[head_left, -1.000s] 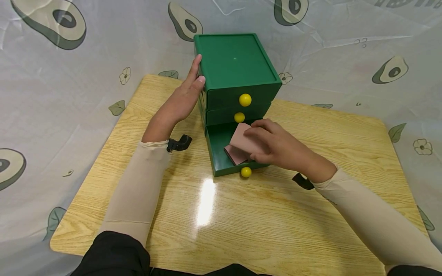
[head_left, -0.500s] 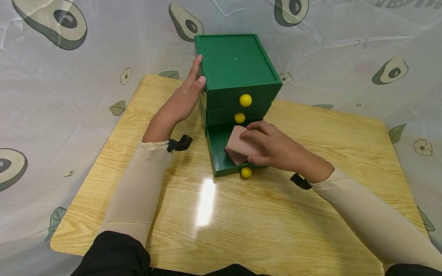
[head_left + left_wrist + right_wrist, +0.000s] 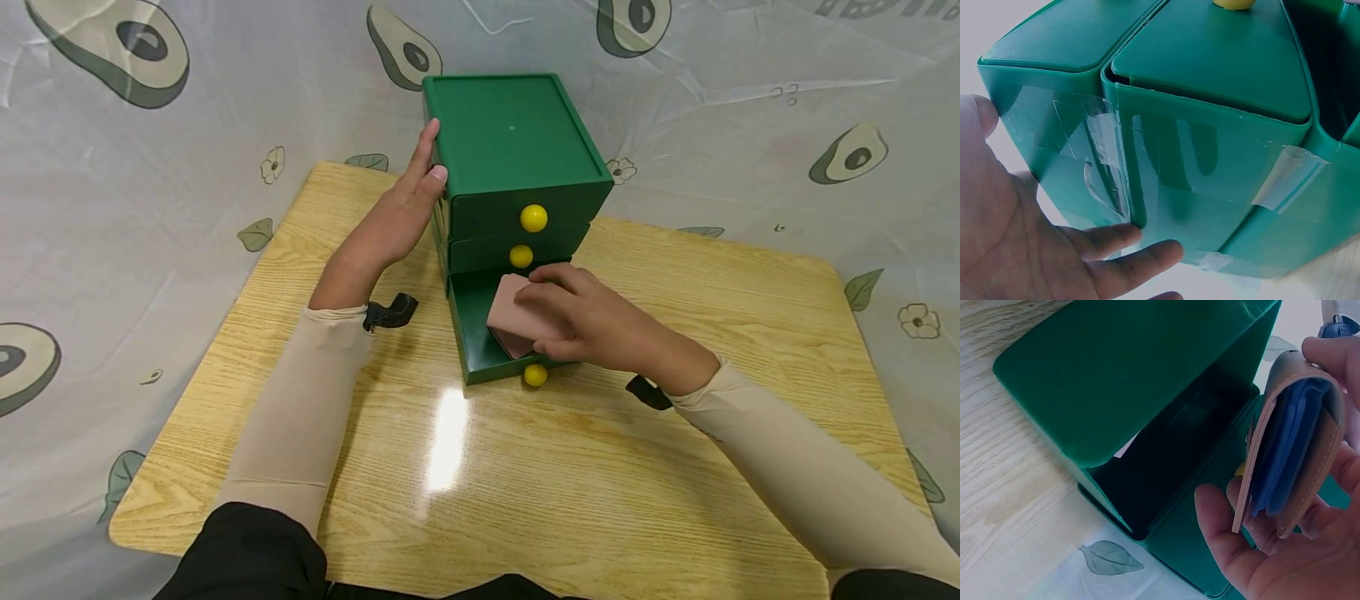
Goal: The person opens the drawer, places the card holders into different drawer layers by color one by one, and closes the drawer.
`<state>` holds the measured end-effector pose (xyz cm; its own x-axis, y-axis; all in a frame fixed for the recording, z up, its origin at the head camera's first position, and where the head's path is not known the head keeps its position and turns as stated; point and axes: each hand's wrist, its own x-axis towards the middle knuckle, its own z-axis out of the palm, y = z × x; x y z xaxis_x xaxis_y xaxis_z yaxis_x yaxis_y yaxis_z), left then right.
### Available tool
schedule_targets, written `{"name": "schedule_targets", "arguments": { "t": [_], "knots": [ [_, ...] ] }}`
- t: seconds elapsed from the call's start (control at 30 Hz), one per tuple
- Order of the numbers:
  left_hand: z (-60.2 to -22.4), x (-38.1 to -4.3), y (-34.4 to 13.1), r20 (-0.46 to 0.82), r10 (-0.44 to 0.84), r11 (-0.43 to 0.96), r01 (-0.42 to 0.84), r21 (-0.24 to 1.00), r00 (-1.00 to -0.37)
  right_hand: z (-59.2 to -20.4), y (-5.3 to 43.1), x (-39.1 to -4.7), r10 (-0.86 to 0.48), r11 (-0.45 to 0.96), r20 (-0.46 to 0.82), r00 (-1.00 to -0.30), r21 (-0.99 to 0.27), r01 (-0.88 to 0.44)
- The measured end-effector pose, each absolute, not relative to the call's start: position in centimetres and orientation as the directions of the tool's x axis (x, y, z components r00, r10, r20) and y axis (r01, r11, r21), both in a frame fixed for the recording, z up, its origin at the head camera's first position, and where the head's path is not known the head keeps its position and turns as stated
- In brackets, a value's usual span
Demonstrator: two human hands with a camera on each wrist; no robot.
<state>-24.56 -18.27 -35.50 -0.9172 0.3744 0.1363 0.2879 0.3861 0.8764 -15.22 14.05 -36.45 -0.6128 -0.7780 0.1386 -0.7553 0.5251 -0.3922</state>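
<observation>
In the head view, my right hand (image 3: 588,321) grips a pink card wallet (image 3: 521,308) over the pulled-out bottom drawer (image 3: 472,333). A flat pink piece (image 3: 516,346) shows beneath it, inside that drawer. The right wrist view shows the wallet (image 3: 1259,444) from its edge, with stitched covers and blue sleeves (image 3: 1291,444) between them, thumb on top and fingers below. My left hand (image 3: 393,212) lies with extended fingers along the left side of the green drawer cabinet (image 3: 517,133). In the left wrist view, its fingers (image 3: 1135,265) spread beside the taped cabinet wall (image 3: 1172,162).
The two upper drawers, with yellow knobs (image 3: 533,218), are closed. Another yellow knob (image 3: 535,375) sits on the bottom drawer's front. The cabinet stands near the back of a wooden table (image 3: 600,483), before an avocado-patterned cloth (image 3: 750,125).
My right hand has moved slightly left and down with the wallet, which now covers more of the pink piece beneath. My left hand stays against the cabinet.
</observation>
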Motion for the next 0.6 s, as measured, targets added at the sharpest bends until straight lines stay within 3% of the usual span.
{"name": "schedule_targets", "arguments": {
  "t": [0.6],
  "knots": [
    [-35.5, -24.61, -18.25, 0.137, 0.374, 0.387, 0.288, 0.876, -0.917, -36.43, 13.38, -15.59, -0.786, 0.509, 0.151, -0.599, -0.392, -0.767]
  ]
}}
